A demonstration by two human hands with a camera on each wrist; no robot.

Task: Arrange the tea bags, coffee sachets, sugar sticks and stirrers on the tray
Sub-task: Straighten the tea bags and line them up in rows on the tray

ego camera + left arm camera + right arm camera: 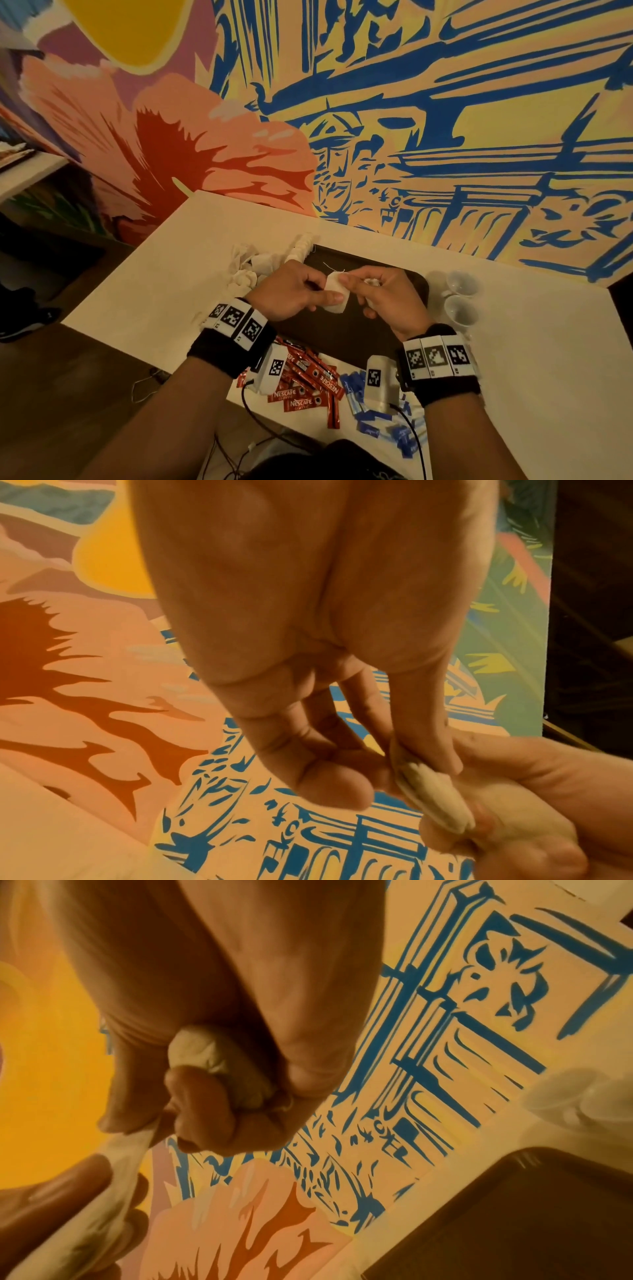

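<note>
Closest to my cam, red Nescafe coffee sachets (pixel 310 383) and blue sugar sticks (pixel 376 411) litter the white table (pixel 534 359) at 6 o'clock. My left hand (pixel 291 294) and right hand (pixel 383 301) both pinch one white paper tea bag (pixel 337 296) over the dark brown tray (pixel 414 284). Loose tea bags (pixel 253 267) sit at 10, clear plastic cups (pixel 460 294) at 2, painted mural wall (pixel 411 120) at 12.

A big painted mural (pixel 428 120) fills the wall straight ahead: blue brush-line buildings on cream and yellow, a red and pink flower to the left, a yellow disc up top. The pale worktop (pixel 534 359) butts right against it. Dark wood floor (pixel 68 394) at lower left, cables trailing across it. Warm, dim indoor light over everything.
</note>
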